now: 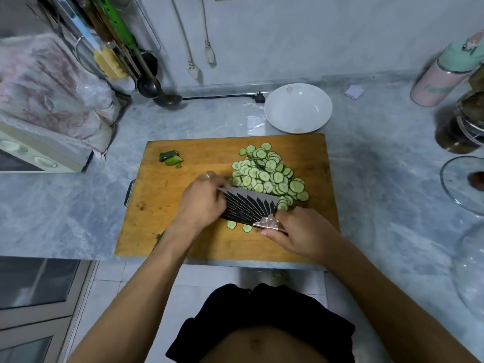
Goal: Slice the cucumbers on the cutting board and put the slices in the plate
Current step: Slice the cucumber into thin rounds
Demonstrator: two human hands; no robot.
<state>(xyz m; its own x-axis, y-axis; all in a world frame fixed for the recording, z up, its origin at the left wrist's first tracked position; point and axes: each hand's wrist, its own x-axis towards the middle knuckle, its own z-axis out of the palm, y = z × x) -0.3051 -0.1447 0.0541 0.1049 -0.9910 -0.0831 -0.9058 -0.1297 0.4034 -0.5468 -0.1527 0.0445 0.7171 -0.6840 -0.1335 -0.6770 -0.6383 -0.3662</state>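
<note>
A heap of thin cucumber slices (269,174) lies on the wooden cutting board (183,231), toward its far right. A broad cleaver (248,208) with a black striped blade lies nearly flat at the near edge of the heap. My right hand (301,234) grips its handle. My left hand (201,200) rests on the blade's left end, fingers curled over its far edge. Two loose slices (238,226) sit just in front of the blade. Cucumber end pieces (170,158) lie at the board's far left. The white plate (298,107) stands behind the board and holds no slices.
Grey marble counter (78,205) all around. A ladle (162,95) and hanging utensils at back left, a black power cord along the wall, a pink and green flask (442,77) and a glass lid (463,184) at right, an appliance under plastic at left.
</note>
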